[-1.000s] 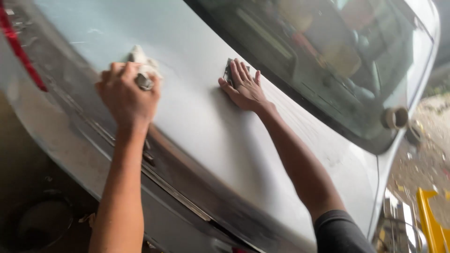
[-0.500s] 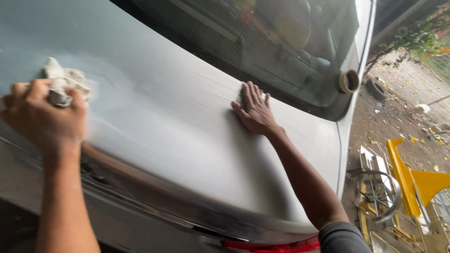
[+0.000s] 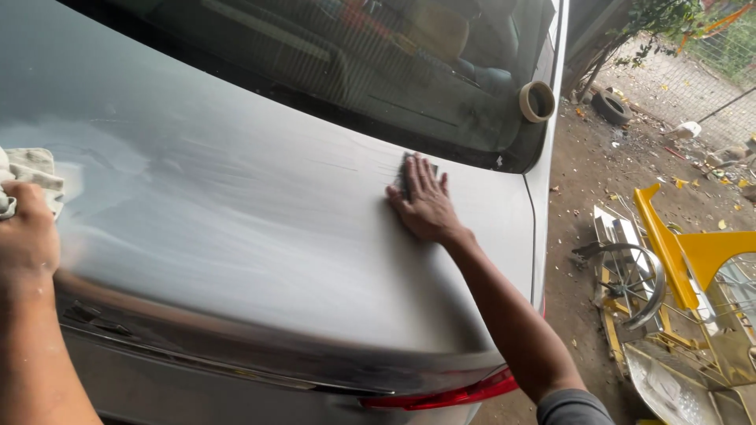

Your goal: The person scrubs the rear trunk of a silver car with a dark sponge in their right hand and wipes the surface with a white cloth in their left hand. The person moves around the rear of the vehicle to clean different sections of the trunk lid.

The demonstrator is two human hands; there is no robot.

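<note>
I look down on the silver trunk lid (image 3: 260, 252) of a car. My right hand (image 3: 424, 201) lies flat on the lid near the rear window, pressing a dark sanding pad (image 3: 409, 167) that shows past the fingertips. Faint scratch lines run left from the pad. My left hand (image 3: 27, 232) is at the far left edge, closed around a crumpled whitish cloth (image 3: 31, 169) that rests against the lid. The paint looks dull and streaky between the two hands.
A roll of masking tape (image 3: 537, 101) sits on the rear window (image 3: 354, 71). A red tail light (image 3: 449, 393) shows at the lid's lower edge. On the dirt ground to the right lie yellow car panels (image 3: 685, 252), metal scrap and an old tyre (image 3: 611, 106).
The view has swung left to right across the trunk, so both hands sit further left in frame. My right hand has slid the pad up toward the window edge. The cloth stays in my left hand.
</note>
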